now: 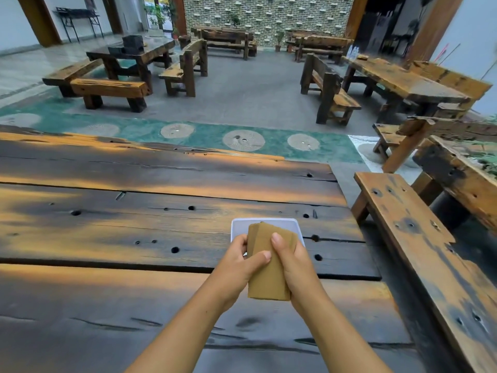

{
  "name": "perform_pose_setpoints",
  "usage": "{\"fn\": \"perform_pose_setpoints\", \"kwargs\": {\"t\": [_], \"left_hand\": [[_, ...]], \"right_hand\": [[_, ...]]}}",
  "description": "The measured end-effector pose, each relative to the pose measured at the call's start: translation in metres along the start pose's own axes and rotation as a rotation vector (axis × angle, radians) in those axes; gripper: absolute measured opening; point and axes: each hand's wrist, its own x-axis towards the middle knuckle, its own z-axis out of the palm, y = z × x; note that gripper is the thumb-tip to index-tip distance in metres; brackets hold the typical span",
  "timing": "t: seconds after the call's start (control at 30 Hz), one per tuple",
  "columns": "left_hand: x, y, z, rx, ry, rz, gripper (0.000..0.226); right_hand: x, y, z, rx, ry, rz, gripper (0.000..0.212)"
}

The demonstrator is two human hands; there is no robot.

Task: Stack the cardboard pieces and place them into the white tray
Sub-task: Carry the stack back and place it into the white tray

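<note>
We are holding the stack of cardboard pieces (pixel 267 267) between both hands above the counter (pixel 113 224); our left hand (pixel 236 267) is clasping the stack's left edge, its thumb lying across the top face and its fingers (pixel 240 242) curling round the side; our right hand (pixel 291 265) is gripping the right edge, thumb pressing on top, the rest of its fingers wrapping underneath and hidden from us. The stack's far end is fanning slightly, so several brown edges are showing, and it is overlapping the near part of the white tray (pixel 265 224) in our view; we cannot tell whether it is touching the tray. The tray is sitting on the dark, weathered planks near the counter's right side; a wooden bench (pixel 419 238) is standing just beside that edge.
</note>
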Motion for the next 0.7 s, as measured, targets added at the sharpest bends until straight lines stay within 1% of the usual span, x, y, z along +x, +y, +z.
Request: {"fn": "perform_pose_setpoints", "kwargs": {"t": [0.13,0.23,0.37,0.47,0.53,0.63,0.7], "left_hand": [[0.0,0.006,0.006,0.022,-0.027,-0.042,0.056],[-0.002,0.009,0.016,0.015,0.009,-0.043,0.058],[-0.006,0.009,0.025,-0.04,0.06,-0.033,0.064],[-0.007,0.012,0.026,-0.01,0.071,-0.021,0.067],[-0.008,0.012,0.026,0.02,0.05,-0.017,0.068],[-0.009,0.011,0.024,0.045,0.0,-0.026,0.069],[-0.008,0.012,0.022,0.068,-0.035,-0.03,0.069]], "right_hand": [[0.002,0.005,0.003,-0.078,-0.016,0.052,0.054],[0.002,0.009,0.008,-0.084,0.006,0.033,0.057],[0.002,0.013,0.007,0.016,0.033,0.031,0.046],[0.0,0.012,0.006,0.033,0.013,0.041,0.048],[0.0,0.01,0.003,0.026,0.006,0.048,0.047],[0.002,0.01,0.0,0.005,0.013,0.071,0.036],[0.002,0.011,-0.003,0.005,0.02,0.081,0.033]]}}
